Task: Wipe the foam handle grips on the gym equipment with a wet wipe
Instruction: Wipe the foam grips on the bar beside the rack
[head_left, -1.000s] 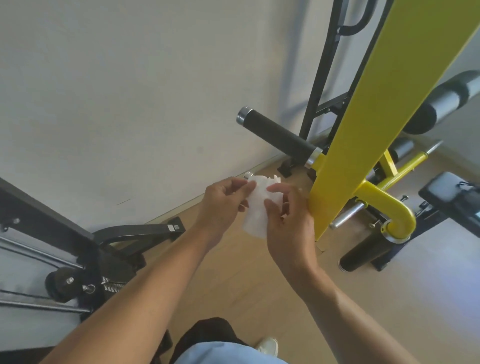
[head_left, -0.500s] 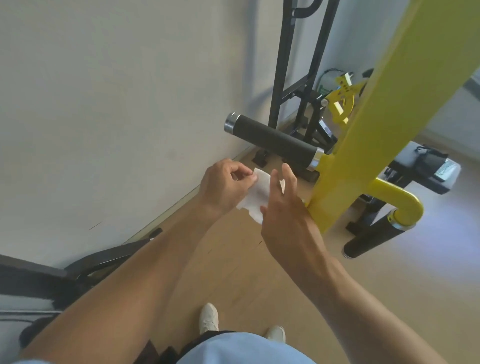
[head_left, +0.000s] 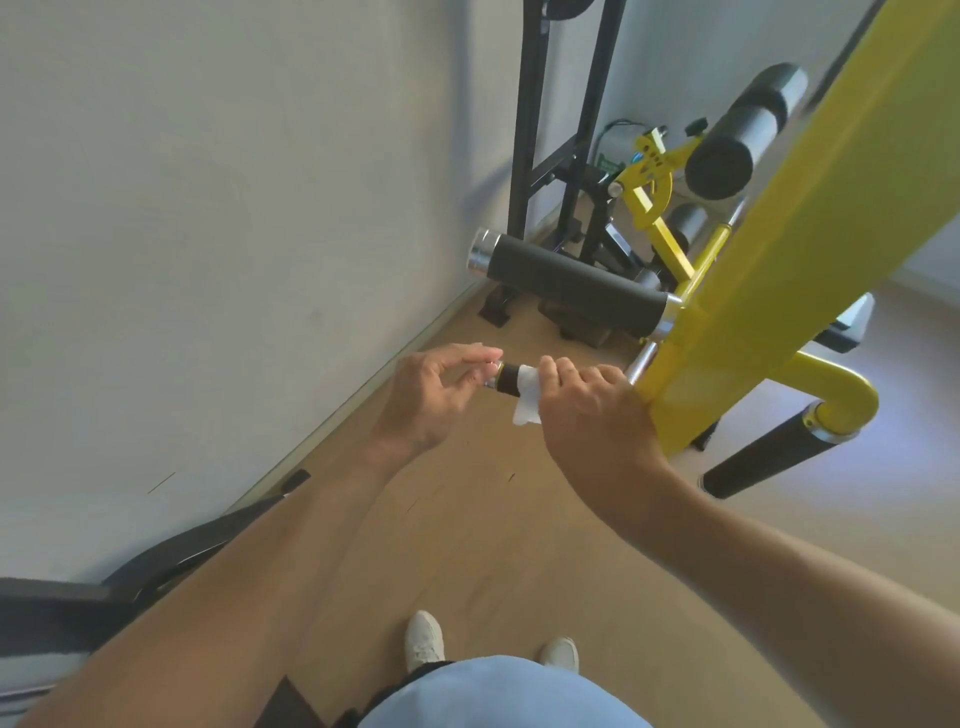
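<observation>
White wet wipe (head_left: 525, 399) wraps foam handle (head_left: 508, 383) under right hand (head_left: 592, 410).

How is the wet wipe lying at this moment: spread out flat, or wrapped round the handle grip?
Wrapped. The right hand grips the wet wipe round the short foam grip, a loose corner hanging below.

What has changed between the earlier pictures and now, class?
The right hand has carried the wipe onto the small handle grip and wrapped it round. The left hand let go of the wipe and now touches the grip's metal end. The big foam grip and yellow frame remain untouched.
</observation>
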